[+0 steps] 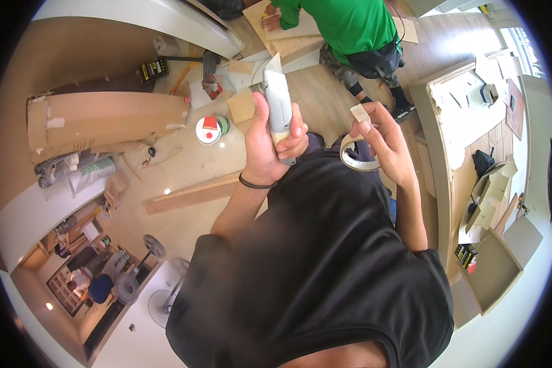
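My left hand [262,141] is closed around the handle of a grey utility knife [277,101], and its blade [275,62] points up and away from me. A cream-coloured band, perhaps tape, shows on the handle beside my fingers. On the other side, my right hand [391,144] holds a roll of cream masking tape [362,165], which hangs below the fingers. Between that thumb and forefinger I pinch a short tape end [360,113]; whether it is joined to the roll is hidden. The two hands are apart, in front of my black shirt.
Ahead, a person in a green shirt [349,27] bends over wooden boards [294,46]. A round white-lidded tub [210,131] stands on the floor at left, near a long cardboard box [110,119]. A cluttered white-topped counter [466,116] lies right. A fan [161,306] stands lower left.
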Motion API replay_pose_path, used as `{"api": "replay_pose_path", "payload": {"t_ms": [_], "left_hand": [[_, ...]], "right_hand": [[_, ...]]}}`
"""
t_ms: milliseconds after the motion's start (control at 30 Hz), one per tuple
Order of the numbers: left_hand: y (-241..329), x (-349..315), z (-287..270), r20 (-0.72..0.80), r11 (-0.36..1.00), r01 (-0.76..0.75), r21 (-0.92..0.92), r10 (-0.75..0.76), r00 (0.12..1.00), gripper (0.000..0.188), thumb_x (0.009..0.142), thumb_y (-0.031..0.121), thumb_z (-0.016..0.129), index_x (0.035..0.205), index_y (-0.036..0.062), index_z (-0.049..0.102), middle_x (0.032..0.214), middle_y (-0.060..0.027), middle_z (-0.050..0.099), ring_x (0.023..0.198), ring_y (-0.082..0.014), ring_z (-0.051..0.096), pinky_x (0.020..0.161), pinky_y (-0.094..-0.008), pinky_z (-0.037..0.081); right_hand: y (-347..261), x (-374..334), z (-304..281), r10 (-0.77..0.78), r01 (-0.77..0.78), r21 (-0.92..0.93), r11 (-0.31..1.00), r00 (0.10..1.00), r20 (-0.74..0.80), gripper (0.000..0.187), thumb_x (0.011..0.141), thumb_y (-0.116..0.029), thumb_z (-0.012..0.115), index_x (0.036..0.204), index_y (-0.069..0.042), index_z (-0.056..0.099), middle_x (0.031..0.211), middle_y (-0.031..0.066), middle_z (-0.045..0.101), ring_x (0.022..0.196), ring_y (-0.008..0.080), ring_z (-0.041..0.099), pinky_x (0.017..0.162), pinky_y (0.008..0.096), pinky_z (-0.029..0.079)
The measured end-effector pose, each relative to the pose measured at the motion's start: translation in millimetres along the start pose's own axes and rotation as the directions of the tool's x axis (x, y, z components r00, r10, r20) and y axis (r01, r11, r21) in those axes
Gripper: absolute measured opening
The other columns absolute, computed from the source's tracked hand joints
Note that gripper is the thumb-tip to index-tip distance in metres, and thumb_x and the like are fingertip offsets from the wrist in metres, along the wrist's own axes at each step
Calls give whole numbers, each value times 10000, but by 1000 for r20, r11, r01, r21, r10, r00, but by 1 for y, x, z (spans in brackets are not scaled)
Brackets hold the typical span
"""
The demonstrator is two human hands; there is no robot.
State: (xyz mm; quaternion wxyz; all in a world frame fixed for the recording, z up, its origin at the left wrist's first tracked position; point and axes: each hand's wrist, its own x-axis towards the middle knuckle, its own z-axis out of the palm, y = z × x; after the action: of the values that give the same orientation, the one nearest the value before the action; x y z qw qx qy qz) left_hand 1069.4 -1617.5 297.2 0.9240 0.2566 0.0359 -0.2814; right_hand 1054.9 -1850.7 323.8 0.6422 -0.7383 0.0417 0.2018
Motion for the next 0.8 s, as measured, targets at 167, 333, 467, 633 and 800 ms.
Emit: {"api": "replay_pose_path", "payload": {"t_ms": [167,333,467,633,800], "left_hand": [[9,3,-3,119,991,-82,110,69,991,785,989,709,240,770,15,534,500,33,318,412,-68,270,403,-231,235],[7,14,-4,154,979,-95,182,67,986,761,1004,672,267,839,-11,560,524,17,375,444,-72,318,426,-223,267],[-13,26,-1,-21,926,-55,375,68,997,754,978,699,314,842,-10,533,547,2,368,447,-86,315,441,-242,254],[-50,55,7,-35,887,16,461,0,999,713,988,675,343,837,1,521,597,-11,399,443,-82,336,432,-229,261],[-103,84,28,-127,837,183,515,-137,983,679,1010,638,342,823,6,509,590,-9,398,425,-80,338,416,-231,258]], "right_hand": [[6,-3,2,10,-36,-368,929,997,-72,348,960,-302,632,1112,5,569,878,184,663,816,306,653,773,364,491],[38,-6,6,-115,-10,-545,838,974,-194,321,925,-185,600,1203,-29,560,1108,213,556,923,401,629,802,478,496],[103,-11,-21,-209,-37,-714,699,945,-253,391,895,-70,534,1284,-37,509,1090,257,587,900,423,640,814,503,514],[205,-28,-91,167,-367,-764,531,929,-331,383,825,-24,548,1192,80,507,880,224,680,837,426,678,822,486,526],[280,-64,-158,284,-598,-724,345,801,-526,315,838,-146,570,1073,62,532,801,216,695,767,385,713,729,465,559]]}}
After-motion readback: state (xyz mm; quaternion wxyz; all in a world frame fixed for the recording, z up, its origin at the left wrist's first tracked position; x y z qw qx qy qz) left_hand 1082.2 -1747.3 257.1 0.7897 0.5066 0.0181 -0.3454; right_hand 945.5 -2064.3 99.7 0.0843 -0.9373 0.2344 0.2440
